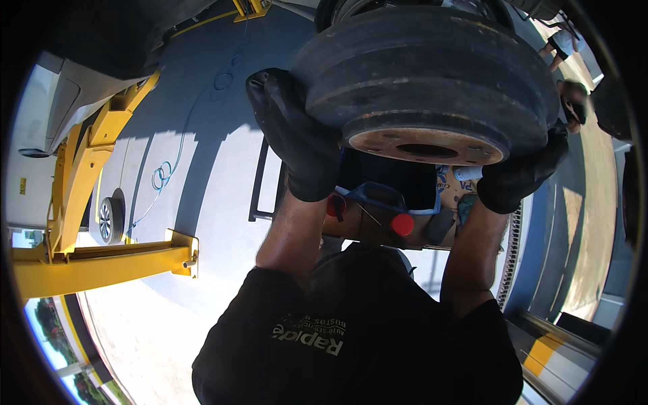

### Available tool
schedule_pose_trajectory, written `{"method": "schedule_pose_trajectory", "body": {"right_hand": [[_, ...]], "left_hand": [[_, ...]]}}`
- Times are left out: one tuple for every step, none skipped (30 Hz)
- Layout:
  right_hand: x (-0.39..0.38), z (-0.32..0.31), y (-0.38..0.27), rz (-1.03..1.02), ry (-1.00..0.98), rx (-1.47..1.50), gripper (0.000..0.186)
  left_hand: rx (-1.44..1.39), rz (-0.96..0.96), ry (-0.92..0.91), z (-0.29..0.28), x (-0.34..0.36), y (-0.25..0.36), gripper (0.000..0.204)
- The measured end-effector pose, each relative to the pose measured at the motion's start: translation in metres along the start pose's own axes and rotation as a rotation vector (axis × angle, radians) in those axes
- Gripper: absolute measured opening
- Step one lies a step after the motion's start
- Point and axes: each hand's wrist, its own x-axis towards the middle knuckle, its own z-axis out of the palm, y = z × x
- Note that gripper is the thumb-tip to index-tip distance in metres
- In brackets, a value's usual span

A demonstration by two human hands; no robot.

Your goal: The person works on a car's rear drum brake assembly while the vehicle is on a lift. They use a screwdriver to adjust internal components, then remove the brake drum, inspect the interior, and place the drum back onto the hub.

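Observation:
A large dark brake drum (432, 74) is raised in front of me, with its rusty, holed hub face (378, 142) tilted down toward me. My left hand (297, 135), in a black glove, presses against its left side with the palm and fingers. On the opposite side my right hand (523, 172), gloved the same way, grips the lower right rim. The drum hides part of the right fingers. Above and behind the drum, dark round parts (351, 10) show only in part.
Below the drum stands a cart with a dark jug (374, 196), red caps (402, 224) and a cardboard box (449, 185). Yellow lift arms (101, 266) reach in from the left. A wheel (111, 219) and a blue hose (162, 175) lie beyond. Two people (572, 101) are at far right.

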Motion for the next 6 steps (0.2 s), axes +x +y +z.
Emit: {"method": "schedule_pose_trajectory", "body": {"right_hand": [[-0.013, -0.007, -0.016, 0.161, 0.045, 0.310, 0.039], [-0.028, -0.006, -0.028, 0.232, 0.039, 0.436, 0.047], [-0.042, -0.005, -0.039, 0.308, 0.039, 0.562, 0.054], [-0.054, 0.000, -0.048, 0.224, -0.029, 0.464, 0.062], [-0.070, 0.003, -0.055, 0.291, -0.135, 0.430, 0.069], [-0.084, 0.010, -0.061, 0.343, -0.249, 0.381, 0.076]], "left_hand": [[-0.071, -0.005, 0.060, -0.008, -0.005, -0.009, 0.034], [-0.127, -0.021, 0.075, -0.021, -0.012, -0.020, 0.036], [-0.199, -0.106, 0.024, -0.041, -0.024, -0.038, 0.039], [-0.259, -0.194, -0.029, -0.058, -0.034, -0.058, 0.041], [-0.269, -0.236, -0.068, -0.076, -0.039, -0.073, 0.044], [-0.274, -0.235, -0.068, -0.076, -0.037, -0.078, 0.044]]}}
